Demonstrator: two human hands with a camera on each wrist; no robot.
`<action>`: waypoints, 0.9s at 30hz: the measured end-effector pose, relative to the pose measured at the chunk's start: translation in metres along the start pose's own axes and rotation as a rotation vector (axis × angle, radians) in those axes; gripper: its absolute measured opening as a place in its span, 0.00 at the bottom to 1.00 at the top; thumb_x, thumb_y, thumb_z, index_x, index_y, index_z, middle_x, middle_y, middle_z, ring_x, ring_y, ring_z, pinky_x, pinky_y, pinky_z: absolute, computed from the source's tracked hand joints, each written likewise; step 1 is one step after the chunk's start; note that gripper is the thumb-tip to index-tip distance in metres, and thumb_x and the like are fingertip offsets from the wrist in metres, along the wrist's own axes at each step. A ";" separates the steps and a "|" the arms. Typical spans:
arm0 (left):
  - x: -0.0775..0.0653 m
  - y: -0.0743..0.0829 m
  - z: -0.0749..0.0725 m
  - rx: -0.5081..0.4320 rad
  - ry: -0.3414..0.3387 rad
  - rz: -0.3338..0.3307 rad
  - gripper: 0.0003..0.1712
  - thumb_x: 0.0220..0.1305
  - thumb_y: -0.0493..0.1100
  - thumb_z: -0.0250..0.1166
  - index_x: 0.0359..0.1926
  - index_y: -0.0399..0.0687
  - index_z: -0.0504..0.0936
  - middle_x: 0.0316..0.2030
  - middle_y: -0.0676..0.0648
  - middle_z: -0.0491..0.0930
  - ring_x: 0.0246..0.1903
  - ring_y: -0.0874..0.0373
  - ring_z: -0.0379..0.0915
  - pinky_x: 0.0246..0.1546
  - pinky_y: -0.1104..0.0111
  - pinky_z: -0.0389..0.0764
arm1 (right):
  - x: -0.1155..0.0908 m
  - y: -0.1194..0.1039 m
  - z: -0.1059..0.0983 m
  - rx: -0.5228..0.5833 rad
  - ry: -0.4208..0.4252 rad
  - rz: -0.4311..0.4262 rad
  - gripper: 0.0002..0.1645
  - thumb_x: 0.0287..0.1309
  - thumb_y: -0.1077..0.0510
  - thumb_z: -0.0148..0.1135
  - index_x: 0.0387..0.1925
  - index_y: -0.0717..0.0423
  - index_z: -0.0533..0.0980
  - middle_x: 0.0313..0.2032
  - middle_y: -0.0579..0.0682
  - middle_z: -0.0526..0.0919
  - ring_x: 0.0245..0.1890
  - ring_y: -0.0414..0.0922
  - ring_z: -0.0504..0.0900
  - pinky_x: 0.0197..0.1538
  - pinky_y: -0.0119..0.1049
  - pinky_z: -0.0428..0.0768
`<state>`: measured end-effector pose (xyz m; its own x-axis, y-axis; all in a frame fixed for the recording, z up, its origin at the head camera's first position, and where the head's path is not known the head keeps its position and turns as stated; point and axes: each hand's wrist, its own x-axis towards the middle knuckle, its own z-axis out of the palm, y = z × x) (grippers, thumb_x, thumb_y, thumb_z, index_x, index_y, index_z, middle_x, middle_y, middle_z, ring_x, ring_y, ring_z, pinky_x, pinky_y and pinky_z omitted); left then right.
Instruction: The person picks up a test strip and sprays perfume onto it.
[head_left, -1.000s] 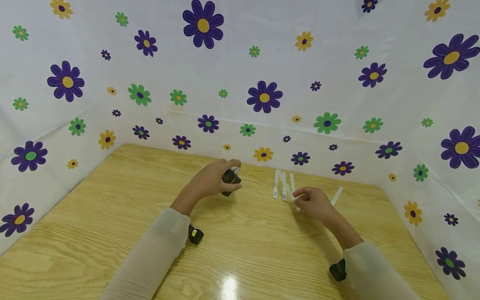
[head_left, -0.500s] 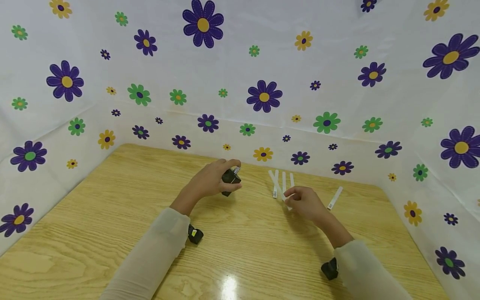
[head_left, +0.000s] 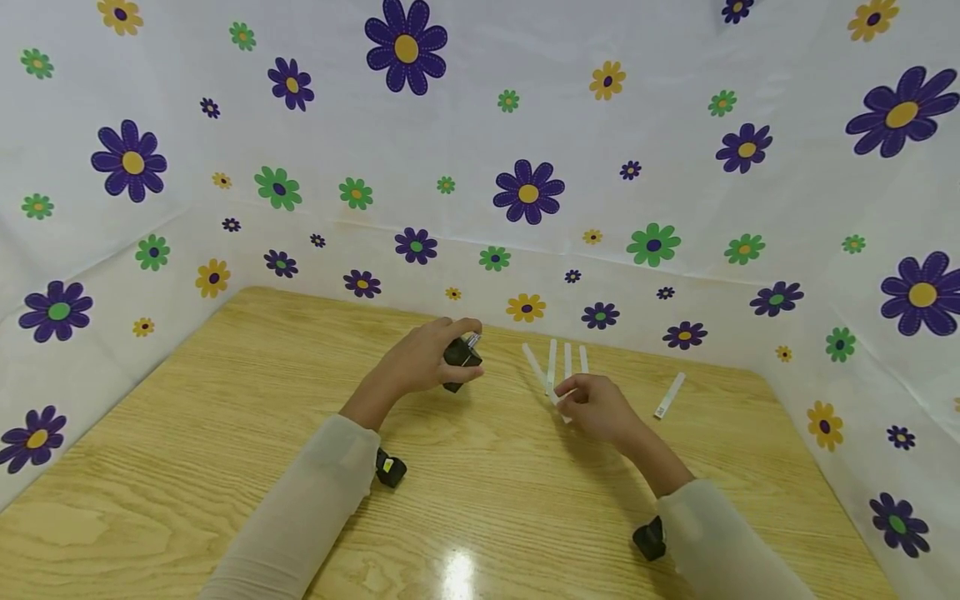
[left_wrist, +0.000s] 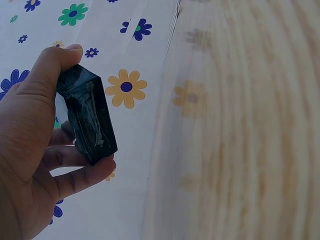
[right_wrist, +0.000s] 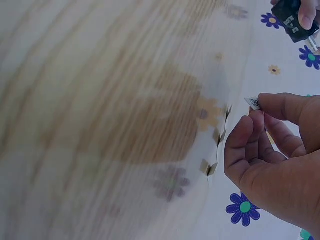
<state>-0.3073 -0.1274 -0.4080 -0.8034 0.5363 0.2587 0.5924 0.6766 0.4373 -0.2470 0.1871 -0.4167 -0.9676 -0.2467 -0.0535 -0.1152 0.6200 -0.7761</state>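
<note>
My left hand (head_left: 423,358) grips a dark perfume bottle (head_left: 462,358) with a silver spray nozzle, held over the table's back half. In the left wrist view, thumb and fingers span the black glass bottle (left_wrist: 90,117) at its edges. White lettering shows on the bottle (right_wrist: 292,21) in the right wrist view. My right hand (head_left: 598,410) pinches the near end of a white paper strip (head_left: 535,364) between thumb and fingertips. Three more strips (head_left: 567,358) lie side by side just behind that hand; the held strip slants to their left.
Apart to the right lies another white strip (head_left: 670,396) with a small printed end. The wooden table (head_left: 480,467) meets a flower-patterned white cloth (head_left: 465,125) at its back and sides. Black devices (head_left: 649,540) sit at both wrists.
My right hand has moved left with the strip, from in front of the right row of strips to the left side of that row. The left hand and bottle stay in place.
</note>
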 end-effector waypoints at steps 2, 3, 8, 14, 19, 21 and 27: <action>0.000 0.000 0.000 0.002 0.004 0.007 0.39 0.63 0.67 0.68 0.71 0.63 0.70 0.52 0.42 0.77 0.38 0.52 0.74 0.35 0.62 0.78 | 0.001 0.000 0.002 -0.001 -0.006 -0.008 0.11 0.68 0.65 0.60 0.50 0.65 0.79 0.36 0.55 0.85 0.31 0.47 0.82 0.34 0.39 0.79; 0.000 0.000 0.000 0.000 0.007 0.011 0.39 0.63 0.66 0.69 0.70 0.62 0.70 0.52 0.41 0.77 0.38 0.51 0.74 0.35 0.61 0.78 | 0.001 -0.001 0.003 -0.003 -0.008 -0.011 0.11 0.69 0.65 0.60 0.50 0.65 0.79 0.36 0.55 0.85 0.31 0.47 0.82 0.34 0.39 0.79; 0.001 0.000 0.001 -0.001 0.009 0.017 0.38 0.62 0.66 0.69 0.70 0.62 0.71 0.52 0.41 0.77 0.38 0.51 0.74 0.35 0.61 0.78 | 0.001 -0.004 0.006 -0.009 -0.009 -0.017 0.11 0.68 0.65 0.60 0.49 0.64 0.79 0.36 0.56 0.85 0.32 0.47 0.83 0.33 0.38 0.78; 0.000 -0.001 0.001 -0.002 0.006 0.014 0.38 0.63 0.66 0.69 0.70 0.62 0.71 0.55 0.40 0.77 0.40 0.51 0.74 0.36 0.60 0.79 | 0.000 -0.010 0.011 -0.032 -0.016 -0.044 0.10 0.66 0.66 0.62 0.47 0.63 0.80 0.34 0.53 0.85 0.30 0.45 0.81 0.33 0.37 0.77; 0.000 -0.001 0.001 -0.004 0.003 0.014 0.38 0.63 0.66 0.69 0.69 0.63 0.71 0.54 0.40 0.77 0.39 0.51 0.74 0.35 0.60 0.78 | 0.000 -0.016 0.014 -0.051 -0.026 -0.075 0.09 0.67 0.65 0.62 0.47 0.62 0.81 0.33 0.52 0.85 0.28 0.44 0.79 0.32 0.37 0.76; 0.000 -0.001 0.001 -0.007 0.001 0.011 0.38 0.62 0.67 0.69 0.69 0.63 0.71 0.54 0.40 0.77 0.40 0.51 0.74 0.36 0.60 0.78 | -0.001 -0.018 0.015 -0.046 -0.031 -0.082 0.09 0.68 0.65 0.62 0.47 0.62 0.80 0.33 0.53 0.85 0.29 0.45 0.79 0.32 0.37 0.75; 0.002 -0.001 0.002 -0.014 -0.013 0.009 0.38 0.63 0.67 0.68 0.69 0.63 0.71 0.55 0.40 0.77 0.41 0.50 0.74 0.37 0.59 0.79 | -0.003 -0.024 0.017 -0.037 -0.043 -0.085 0.08 0.69 0.65 0.61 0.48 0.62 0.80 0.35 0.55 0.85 0.31 0.48 0.80 0.32 0.37 0.75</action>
<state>-0.3093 -0.1262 -0.4102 -0.7970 0.5489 0.2521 0.5990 0.6642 0.4473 -0.2379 0.1602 -0.4080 -0.9434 -0.3314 -0.0159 -0.2059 0.6224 -0.7551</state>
